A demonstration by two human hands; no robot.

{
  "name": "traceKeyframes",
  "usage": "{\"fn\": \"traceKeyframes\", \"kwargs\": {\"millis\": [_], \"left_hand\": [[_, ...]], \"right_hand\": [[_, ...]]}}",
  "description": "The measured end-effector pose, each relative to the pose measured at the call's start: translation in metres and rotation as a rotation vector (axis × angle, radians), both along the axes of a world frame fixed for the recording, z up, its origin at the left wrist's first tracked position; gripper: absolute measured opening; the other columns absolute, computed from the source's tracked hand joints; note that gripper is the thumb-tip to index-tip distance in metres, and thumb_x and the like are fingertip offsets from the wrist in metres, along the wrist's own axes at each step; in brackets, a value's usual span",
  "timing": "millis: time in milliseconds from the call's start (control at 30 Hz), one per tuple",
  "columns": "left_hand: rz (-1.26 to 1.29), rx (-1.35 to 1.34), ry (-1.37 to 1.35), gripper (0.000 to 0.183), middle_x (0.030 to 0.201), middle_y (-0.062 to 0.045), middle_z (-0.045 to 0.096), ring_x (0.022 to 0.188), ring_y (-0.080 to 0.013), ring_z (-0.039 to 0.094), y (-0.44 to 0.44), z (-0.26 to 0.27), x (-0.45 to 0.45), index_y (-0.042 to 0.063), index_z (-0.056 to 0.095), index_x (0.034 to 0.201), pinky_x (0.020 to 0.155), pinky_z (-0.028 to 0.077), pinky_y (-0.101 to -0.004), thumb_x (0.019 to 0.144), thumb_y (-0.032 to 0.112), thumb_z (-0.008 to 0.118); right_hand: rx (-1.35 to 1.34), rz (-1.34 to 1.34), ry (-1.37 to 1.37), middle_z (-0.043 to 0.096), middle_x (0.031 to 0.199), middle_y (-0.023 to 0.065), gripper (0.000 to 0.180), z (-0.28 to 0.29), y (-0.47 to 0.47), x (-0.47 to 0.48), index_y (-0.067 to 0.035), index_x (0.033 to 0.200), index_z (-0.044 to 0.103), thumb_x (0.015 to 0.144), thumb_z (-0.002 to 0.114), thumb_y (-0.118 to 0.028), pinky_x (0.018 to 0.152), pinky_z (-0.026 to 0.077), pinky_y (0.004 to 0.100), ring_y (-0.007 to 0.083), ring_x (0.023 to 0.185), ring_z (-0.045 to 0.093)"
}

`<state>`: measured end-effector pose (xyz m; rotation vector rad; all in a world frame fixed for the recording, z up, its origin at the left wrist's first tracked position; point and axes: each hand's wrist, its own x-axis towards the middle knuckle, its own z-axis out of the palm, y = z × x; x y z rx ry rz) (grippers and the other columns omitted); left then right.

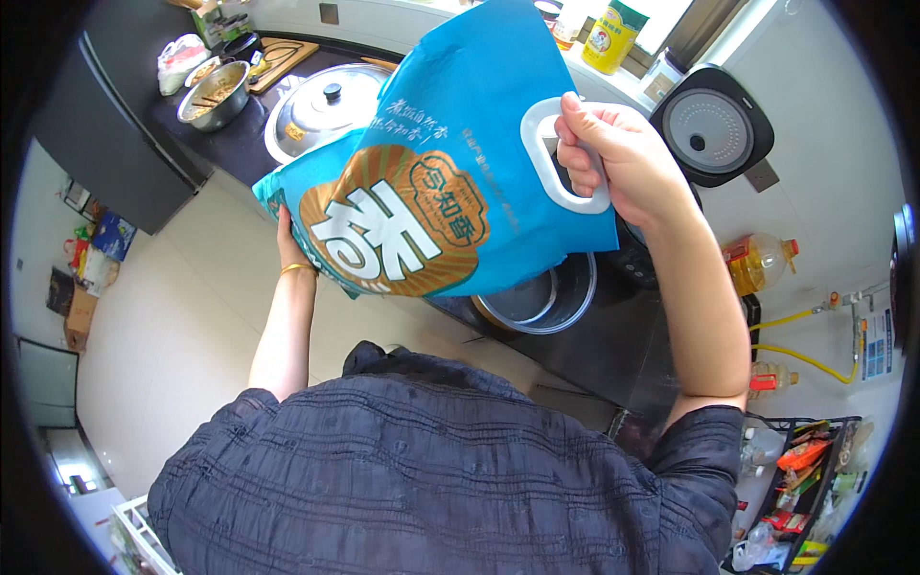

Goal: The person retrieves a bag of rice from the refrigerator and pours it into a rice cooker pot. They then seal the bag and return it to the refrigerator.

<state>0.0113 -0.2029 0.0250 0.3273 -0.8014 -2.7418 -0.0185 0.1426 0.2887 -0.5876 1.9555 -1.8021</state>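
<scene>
A large blue plastic bag (467, 93) with white and gold print is held up in front of me, tilted across the view. My right hand (611, 154) has its fingers wrapped through the bag's white plastic handle (535, 133). At the bag's lower left end, my left hand (289, 241) supports it from the side, its fingers mostly hidden behind the plastic. Partly covered by the bag, a clear round tub (575, 305) stands below on the dark countertop (618, 345). What is inside the bag cannot be seen.
A raised rice cooker lid (708, 129) is at the right, its body mostly hidden. Behind the bag are a lidded steel pan (323, 108), a steel bowl of food (215, 97) and a cutting board (287, 61). An oil bottle (762, 262) and yellow hose (805, 352) line the right wall.
</scene>
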Motion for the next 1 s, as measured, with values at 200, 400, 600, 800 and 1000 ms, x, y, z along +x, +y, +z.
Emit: {"fn": "traceKeyframes", "kwargs": {"millis": [200,400,600,800,1000], "left_hand": [[0.012,-0.057,0.066,0.044,0.11,-0.013,0.055,0.097,-0.0286,0.054,-0.007,0.01,-0.009,0.005,0.048,0.112,0.087,0.043,-0.0417,0.081,0.035,0.055],[-0.011,-0.192,0.068,0.047,0.109,-0.014,0.055,0.096,-0.029,0.055,-0.005,0.037,-0.007,0.003,0.047,0.114,0.085,0.044,-0.0417,0.081,0.036,0.054],[-0.009,-0.279,0.075,0.047,0.108,-0.013,0.056,0.095,-0.0276,0.056,-0.028,0.046,-0.013,0.002,0.048,0.113,0.084,0.044,-0.0405,0.081,0.037,0.054],[-0.038,-0.285,0.118,0.039,0.103,-0.014,0.058,0.088,-0.0262,0.059,0.004,0.091,-0.01,0.002,0.05,0.108,0.078,0.048,-0.0387,0.082,0.031,0.054],[-0.038,-0.282,0.156,0.039,0.104,-0.014,0.058,0.091,-0.0269,0.058,0.011,0.104,-0.016,0.002,0.05,0.109,0.081,0.046,-0.0397,0.083,0.031,0.053]], "right_hand": [[-0.163,0.005,-0.071,0.043,0.056,-0.0018,0.031,-0.039,0.029,-0.023,-0.007,0.072,0.049,0.087,0.049,-0.033,0.044,0.032,0.0184,0.0049,0.047,0.036],[-0.202,-0.085,-0.024,0.045,0.058,-0.0004,0.031,-0.071,0.051,-0.027,-0.007,0.073,0.049,0.087,0.049,-0.035,0.045,0.035,0.0196,0.0065,0.048,0.04],[-0.311,-0.094,-0.039,0.044,0.058,-0.0004,0.033,-0.106,0.052,-0.035,-0.008,0.072,0.048,0.086,0.048,-0.037,0.049,0.035,0.0201,0.0071,0.05,0.04],[-0.369,-0.228,0.059,0.047,0.058,-0.0005,0.035,-0.135,0.066,-0.035,-0.006,0.069,0.05,0.086,0.049,-0.037,0.047,0.035,0.0199,0.0061,0.048,0.04],[-0.457,-0.327,0.067,0.042,0.053,-0.0011,0.042,-0.143,0.065,-0.031,-0.007,0.064,0.047,0.085,0.047,-0.043,0.043,0.026,0.0197,0.0054,0.045,0.033]]}}
